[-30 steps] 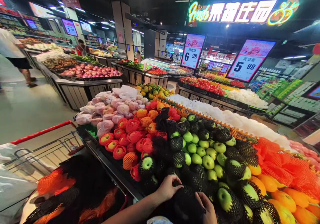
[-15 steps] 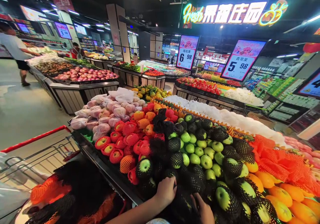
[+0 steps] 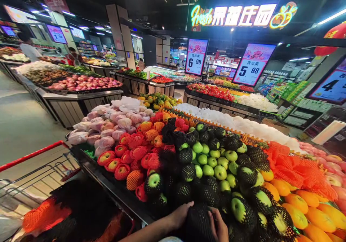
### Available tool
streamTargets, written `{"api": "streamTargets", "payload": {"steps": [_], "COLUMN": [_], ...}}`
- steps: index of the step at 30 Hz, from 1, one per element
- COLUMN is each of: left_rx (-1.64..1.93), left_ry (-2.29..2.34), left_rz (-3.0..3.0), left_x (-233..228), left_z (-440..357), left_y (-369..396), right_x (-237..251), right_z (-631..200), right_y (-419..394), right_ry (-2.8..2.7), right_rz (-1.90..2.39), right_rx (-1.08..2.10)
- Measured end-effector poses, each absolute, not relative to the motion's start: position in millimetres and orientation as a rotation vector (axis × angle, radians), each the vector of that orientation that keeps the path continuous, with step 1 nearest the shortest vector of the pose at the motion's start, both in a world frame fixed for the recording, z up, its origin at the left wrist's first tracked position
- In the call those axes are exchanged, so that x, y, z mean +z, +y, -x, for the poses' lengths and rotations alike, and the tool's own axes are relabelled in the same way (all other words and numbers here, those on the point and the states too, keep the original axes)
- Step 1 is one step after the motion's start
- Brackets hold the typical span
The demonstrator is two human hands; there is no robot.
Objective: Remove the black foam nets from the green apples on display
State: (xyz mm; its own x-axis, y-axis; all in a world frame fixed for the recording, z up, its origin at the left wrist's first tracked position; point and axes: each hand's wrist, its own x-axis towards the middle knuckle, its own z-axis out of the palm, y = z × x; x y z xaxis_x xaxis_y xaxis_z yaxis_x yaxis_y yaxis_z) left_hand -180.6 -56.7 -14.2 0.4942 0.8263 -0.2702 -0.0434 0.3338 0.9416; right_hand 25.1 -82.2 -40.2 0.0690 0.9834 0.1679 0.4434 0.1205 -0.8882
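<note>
Low in the middle of the head view, my left hand (image 3: 181, 215) and my right hand (image 3: 219, 224) are closed on opposite sides of a black foam fruit net (image 3: 199, 220). Whether a fruit is inside the net cannot be seen. Just beyond my hands lie green apples (image 3: 221, 172), some bare and others in black nets (image 3: 239, 207). To their left are red apples (image 3: 122, 171) in red and orange nets.
A shopping cart with a red handle (image 3: 32, 155) stands at left, near a heap of black and orange nets (image 3: 45, 215). Oranges (image 3: 309, 200) and loose red netting (image 3: 297, 168) lie at right. Wrapped pink fruit (image 3: 108, 126) fills the far left corner. A person (image 3: 29, 49) is beyond the onions.
Both hands have drawn up around the black net, which now stands higher between them. The view has swung slightly right. The person in white has moved farther back behind the vegetable stand.
</note>
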Motion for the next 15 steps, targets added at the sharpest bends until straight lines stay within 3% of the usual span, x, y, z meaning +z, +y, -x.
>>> {"api": "streamTargets", "payload": {"steps": [5,15], "left_rx": [0.596,0.723], "left_ry": [0.614,0.462], "left_rz": [-0.59,-0.089], "left_x": [-3,-7], "left_z": [165,149], "left_y": [-63,-63], "right_x": [-1,53], "right_z": [-19,-28], "right_y": [-78,-59], "right_ry": [-1.261,-0.973], "right_rz": [1.488,1.359], "right_rx": [0.842,1.468]}}
